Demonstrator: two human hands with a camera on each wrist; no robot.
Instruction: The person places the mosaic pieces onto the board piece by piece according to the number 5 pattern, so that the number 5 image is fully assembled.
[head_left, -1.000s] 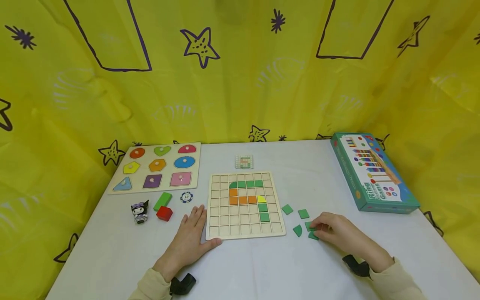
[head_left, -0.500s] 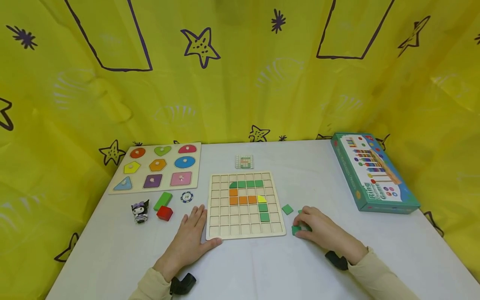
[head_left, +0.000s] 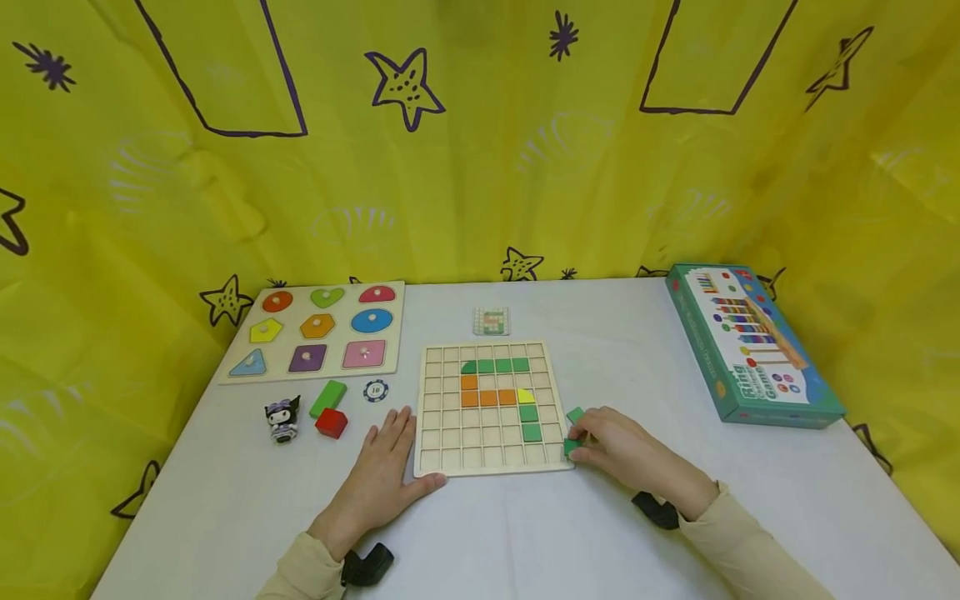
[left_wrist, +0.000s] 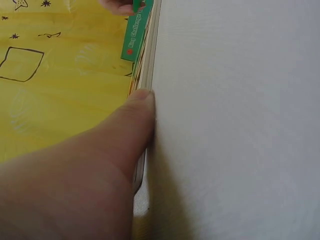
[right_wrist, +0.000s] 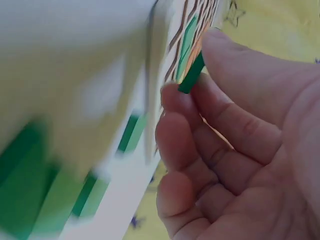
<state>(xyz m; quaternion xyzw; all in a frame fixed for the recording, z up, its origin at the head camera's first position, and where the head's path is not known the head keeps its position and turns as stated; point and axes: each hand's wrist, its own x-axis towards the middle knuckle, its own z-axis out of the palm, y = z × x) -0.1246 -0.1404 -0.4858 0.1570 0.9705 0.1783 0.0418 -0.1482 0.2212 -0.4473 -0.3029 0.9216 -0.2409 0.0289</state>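
Note:
A wooden grid board [head_left: 480,454] lies on the table with green, orange and yellow tiles set in some of its squares. My left hand [head_left: 381,479] rests flat at its left side, the thumb [left_wrist: 132,120] touching the near left corner. Between thumb and fingertips my right hand [head_left: 630,450] pinches a green tile [right_wrist: 192,75], over the board's right edge. Another green tile [head_left: 576,415] lies just beyond those fingers. Other loose green tiles [right_wrist: 90,195] show in the right wrist view; in the head view the hand hides them.
A small pattern card [head_left: 491,321] lies behind the board. To the left are a knobbed shape puzzle [head_left: 281,358], a figurine [head_left: 282,419], a green block [head_left: 327,399], a red cube [head_left: 331,423] and a chip [head_left: 376,390]. A game box [head_left: 753,346] sits at the back right.
From the loose tiles, my right hand has moved left to the board's right edge, carrying a green tile picked up there. My left hand has stayed in place.

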